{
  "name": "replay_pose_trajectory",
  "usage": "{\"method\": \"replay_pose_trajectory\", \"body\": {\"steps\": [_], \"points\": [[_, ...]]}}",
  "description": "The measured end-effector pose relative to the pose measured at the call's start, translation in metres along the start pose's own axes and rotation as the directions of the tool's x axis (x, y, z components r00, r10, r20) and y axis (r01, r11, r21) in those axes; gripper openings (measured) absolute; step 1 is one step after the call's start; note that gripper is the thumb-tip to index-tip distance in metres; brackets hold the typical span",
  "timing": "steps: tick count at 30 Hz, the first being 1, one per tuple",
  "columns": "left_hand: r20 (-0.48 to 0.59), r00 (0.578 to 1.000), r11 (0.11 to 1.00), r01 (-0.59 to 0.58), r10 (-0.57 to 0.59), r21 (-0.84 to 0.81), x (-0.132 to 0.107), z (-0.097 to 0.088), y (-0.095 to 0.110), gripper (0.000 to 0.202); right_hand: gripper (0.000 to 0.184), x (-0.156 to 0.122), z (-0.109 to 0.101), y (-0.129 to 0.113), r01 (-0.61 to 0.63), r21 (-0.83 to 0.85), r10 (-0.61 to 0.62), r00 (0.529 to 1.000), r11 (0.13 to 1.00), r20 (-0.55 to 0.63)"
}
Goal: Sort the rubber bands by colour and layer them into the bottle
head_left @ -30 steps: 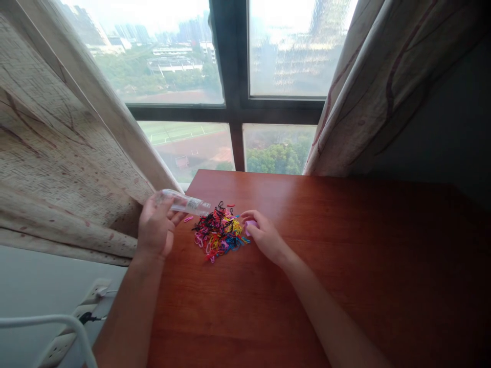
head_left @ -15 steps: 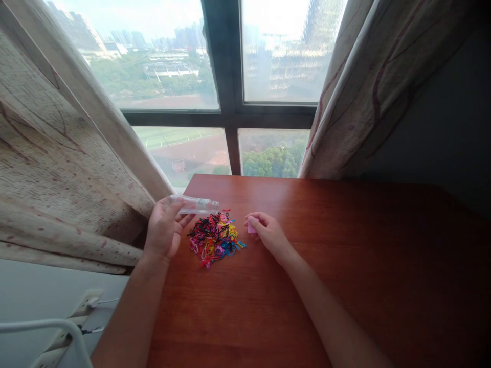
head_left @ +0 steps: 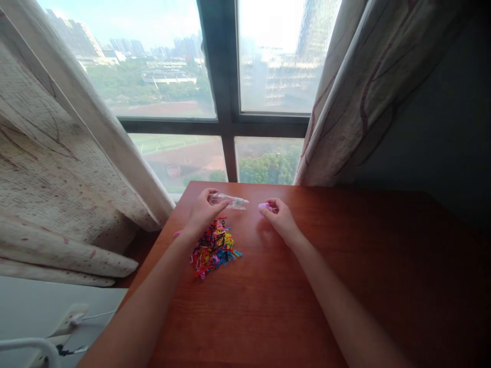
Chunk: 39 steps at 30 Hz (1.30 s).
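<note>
My left hand (head_left: 204, 213) is closed around a small clear bottle (head_left: 237, 202), which lies on its side in the grip with its neck pointing right. The bottle looks empty. Between the fingers and thumb of my right hand (head_left: 283, 219) is a pink cap (head_left: 263, 206), a short way from the bottle's mouth and apart from it. Just below my left hand, a heap of small rubber bands (head_left: 217, 248) in red, black, yellow, blue and pink lies on the table. One loose pink band (head_left: 177, 233) sits to the left of the heap, beside my left wrist.
The reddish-brown wooden table (head_left: 261, 306) reaches to a window with a dark frame (head_left: 226, 122). Patterned curtains (head_left: 88, 153) hang on both sides. At lower left, plugs and cables sit in a wall socket (head_left: 71, 322), near a white curved tube (head_left: 30, 345).
My left hand has carried the bottle right and slightly up, past the heap. My right hand has moved a little right and up with the pink cap. The view has shifted slightly.
</note>
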State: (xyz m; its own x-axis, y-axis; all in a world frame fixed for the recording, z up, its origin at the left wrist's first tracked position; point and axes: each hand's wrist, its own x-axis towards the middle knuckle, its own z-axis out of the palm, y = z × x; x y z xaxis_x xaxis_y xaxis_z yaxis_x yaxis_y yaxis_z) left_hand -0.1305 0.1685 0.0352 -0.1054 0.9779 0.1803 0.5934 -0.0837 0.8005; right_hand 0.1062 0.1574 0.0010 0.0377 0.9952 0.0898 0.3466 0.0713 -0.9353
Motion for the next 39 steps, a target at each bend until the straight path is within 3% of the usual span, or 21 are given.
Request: {"method": "replay_pose_trajectory", "body": {"steps": [3, 7, 13, 15, 18, 22, 27, 30, 34, 36, 39], "points": [[0.104, 0.992, 0.975, -0.093, 0.073, 0.2, -0.001, 0.009, 0.0, 0.043, 0.036, 0.035, 0.003, -0.012, 0.061, -0.102, -0.06, 0.998, 0.993, 0.016], [0.205, 0.965, 0.929, -0.221, 0.164, 0.297, -0.006, 0.013, 0.007, 0.036, 0.022, 0.077, 0.027, -0.039, 0.142, -0.233, -0.099, 0.977, 0.962, 0.188], [0.247, 0.941, 0.855, -0.318, 0.231, 0.409, -0.004, 0.009, 0.014, 0.041, 0.016, 0.109, 0.06, -0.063, 0.187, -0.313, -0.018, 0.881, 0.931, 0.472], [0.242, 0.942, 0.843, -0.321, 0.234, 0.432, 0.0, 0.009, 0.01, 0.04, 0.013, 0.112, 0.058, -0.067, 0.197, -0.307, -0.026, 0.876, 0.931, 0.482], [0.236, 0.945, 0.831, -0.315, 0.229, 0.457, 0.007, 0.008, 0.002, 0.046, 0.009, 0.107, 0.042, -0.066, 0.206, -0.272, -0.08, 0.908, 0.94, 0.411], [0.233, 0.936, 0.818, -0.344, 0.263, 0.461, 0.003, 0.003, 0.006, 0.066, 0.027, 0.075, 0.002, -0.046, 0.194, -0.18, -0.138, 0.949, 0.964, 0.284], [0.044, 0.921, 0.852, -0.375, 0.387, 0.364, -0.043, 0.008, 0.053, 0.044, 0.028, -0.005, -0.05, -0.008, 0.108, -0.054, -0.103, 0.991, 0.993, 0.088], [0.141, 0.912, 0.895, -0.406, 0.385, 0.182, -0.082, 0.035, 0.083, 0.031, 0.024, -0.057, -0.064, 0.008, -0.034, 0.171, 0.033, 0.999, 0.985, 0.011], [0.405, 0.872, 0.945, -0.323, 0.274, 0.055, -0.123, 0.085, 0.096, 0.021, 0.025, -0.105, -0.061, 0.02, -0.122, 0.217, 0.12, 0.993, 0.968, 0.025], [0.424, 0.871, 0.957, -0.289, 0.25, 0.028, -0.135, 0.107, 0.093, 0.016, 0.025, -0.118, -0.055, 0.023, -0.059, 0.12, 0.066, 0.996, 0.991, -0.055], [0.333, 0.925, 0.983, -0.18, 0.181, -0.035, -0.146, 0.128, 0.083, 0.015, 0.025, -0.124, -0.049, 0.023, 0.022, -0.092, -0.03, 0.996, 0.996, -0.08]]}}
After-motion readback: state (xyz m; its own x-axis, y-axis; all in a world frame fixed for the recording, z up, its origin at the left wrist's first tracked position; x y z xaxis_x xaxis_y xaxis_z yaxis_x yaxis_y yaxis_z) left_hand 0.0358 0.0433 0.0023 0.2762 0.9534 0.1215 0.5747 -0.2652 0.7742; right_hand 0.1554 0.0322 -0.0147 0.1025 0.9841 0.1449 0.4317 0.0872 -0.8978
